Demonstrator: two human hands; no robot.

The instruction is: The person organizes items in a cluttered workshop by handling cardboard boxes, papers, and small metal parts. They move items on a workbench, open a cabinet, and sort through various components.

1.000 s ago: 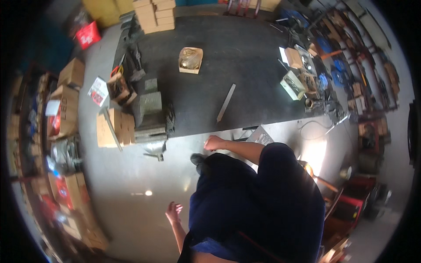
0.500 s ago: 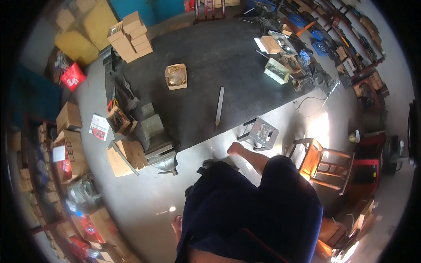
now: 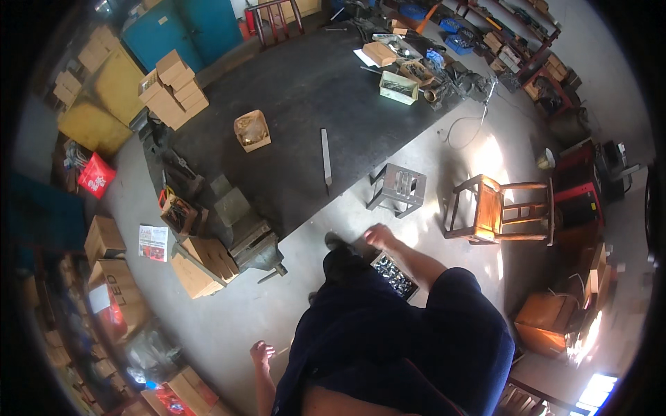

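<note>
My right hand (image 3: pixel 378 237) hangs over the floor between the metal stool (image 3: pixel 400 188) and an open box of small shiny metal parts (image 3: pixel 394 276). Its fingers point down and are blurred, so their state does not show. Low on the left, my left hand (image 3: pixel 262 352) is held out over the bare floor, fingers loosely bent and apart, with nothing in it. Neither hand touches the black-topped workbench (image 3: pixel 291 166) ahead. A long flat metal file-like bar (image 3: pixel 326 158) lies near its front edge, and an open carton of brass-coloured parts (image 3: pixel 252 130) sits farther back.
A bench vise (image 3: pixel 250 239) juts from the bench's near left corner, beside cardboard boxes (image 3: pixel 201 263). A wooden chair (image 3: pixel 496 208) stands to the right. Stacked cartons (image 3: pixel 175 90) and a tray of parts (image 3: pixel 399 88) are on the bench. Shelves (image 3: pixel 66 326) line the left.
My view has turned and shifted, so the bench sits farther left and the chair shows more fully. The box of metal parts has come into sight beside my body. My left hand shows more.
</note>
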